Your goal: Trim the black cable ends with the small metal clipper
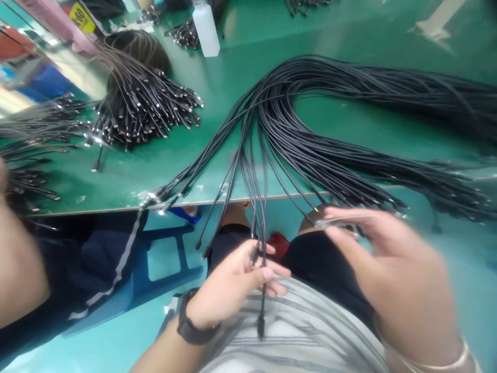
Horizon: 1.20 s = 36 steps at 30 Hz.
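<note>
My left hand [248, 274], with a black band on the wrist, is below the table's front edge. Its thumb lies over a black cable [263, 295] whose connector end hangs down before my shirt; another cable end rests near the fingers, which are partly spread. My right hand [399, 269], blurred, is raised at the right. Its thumb and fingers are closed on a thin shiny metal tool that looks like tweezers [324, 223], the tip pointing left near loose cable ends. A large bundle of black cables [287, 103] curves across the table, several ends hanging over the edge.
On the green table [248, 46] more cable bundles [143, 109] lie at left, with connectors bunched. A white bottle [205, 28] stands behind them. Another person's arm [19, 259] reaches in at far left, beside a blue stool [166, 264].
</note>
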### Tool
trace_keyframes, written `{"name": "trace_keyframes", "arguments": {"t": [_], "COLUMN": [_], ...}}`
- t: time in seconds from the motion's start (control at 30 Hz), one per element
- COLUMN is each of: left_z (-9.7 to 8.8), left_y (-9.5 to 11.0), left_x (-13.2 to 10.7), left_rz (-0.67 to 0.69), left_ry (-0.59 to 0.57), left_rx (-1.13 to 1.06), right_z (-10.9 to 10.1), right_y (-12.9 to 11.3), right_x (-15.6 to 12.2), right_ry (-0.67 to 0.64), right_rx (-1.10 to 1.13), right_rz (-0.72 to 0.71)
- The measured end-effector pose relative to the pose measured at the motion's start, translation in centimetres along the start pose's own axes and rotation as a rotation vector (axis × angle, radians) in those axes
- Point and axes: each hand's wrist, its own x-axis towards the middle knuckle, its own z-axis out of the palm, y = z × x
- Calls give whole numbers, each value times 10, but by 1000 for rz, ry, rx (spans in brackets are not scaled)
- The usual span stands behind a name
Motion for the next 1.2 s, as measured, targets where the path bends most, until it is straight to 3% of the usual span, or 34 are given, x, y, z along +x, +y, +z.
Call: {"name": "trace_keyframes", "arguments": {"t": [0.1, 0.2, 0.37, 0.6, 0.8, 1.2], "left_z": [4, 7, 6, 18, 22, 26], "left_y": [-3, -8, -12, -5, -3, -2], "left_x": [5, 10, 8, -7, -10, -7], "left_rz": [-39, -81, -109, 142, 223, 159], "left_ry": [28, 48, 59, 274, 307, 344], "left_rx": [2, 52, 34, 78, 196, 130], "right_z": [17, 33, 37, 39, 42, 38], "right_y": [-11, -15, -13, -13, -20, -22], "right_x": [-2, 1, 5, -19, -34, -27], "right_ry": [-470, -675, -610, -351, -339, -316], "right_rx": [535, 732, 736, 905, 963, 839], "right_rz": [227, 333, 328, 409, 423, 392]}}
